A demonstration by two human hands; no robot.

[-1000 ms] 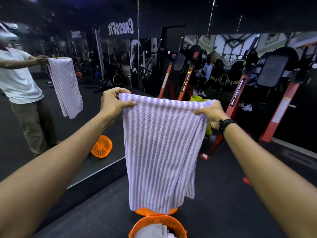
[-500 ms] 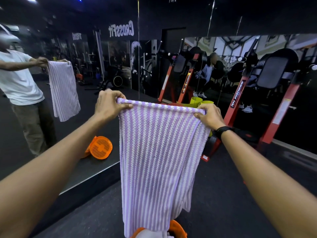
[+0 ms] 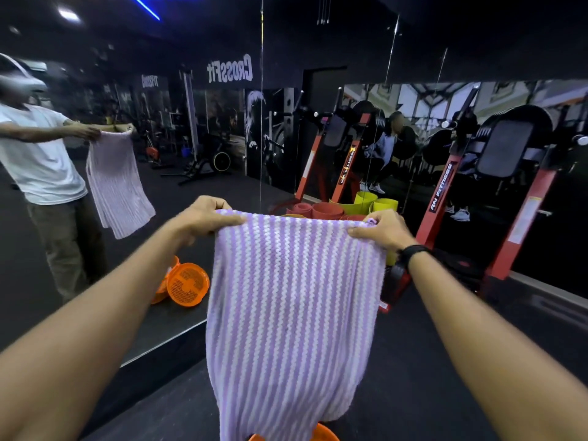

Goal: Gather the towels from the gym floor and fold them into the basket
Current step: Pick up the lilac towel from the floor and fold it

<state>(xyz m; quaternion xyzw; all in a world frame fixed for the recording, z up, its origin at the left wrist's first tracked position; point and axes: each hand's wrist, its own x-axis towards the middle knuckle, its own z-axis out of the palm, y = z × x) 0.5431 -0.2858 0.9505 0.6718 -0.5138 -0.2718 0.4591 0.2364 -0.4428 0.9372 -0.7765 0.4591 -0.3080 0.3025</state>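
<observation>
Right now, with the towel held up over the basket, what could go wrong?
1. The striped towel hangs in front of the orange basket and hides nearly all of it, so lowering is almost blind and the towel may land outside.
2. The left hand and right hand pinch only the top corners; a slipped corner would probably drop it on the floor.
3. The bunched lower end may fold unevenly.

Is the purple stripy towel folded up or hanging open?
Hanging open: the towel dangles from its top corners, pinched by the left hand and right hand.
</observation>
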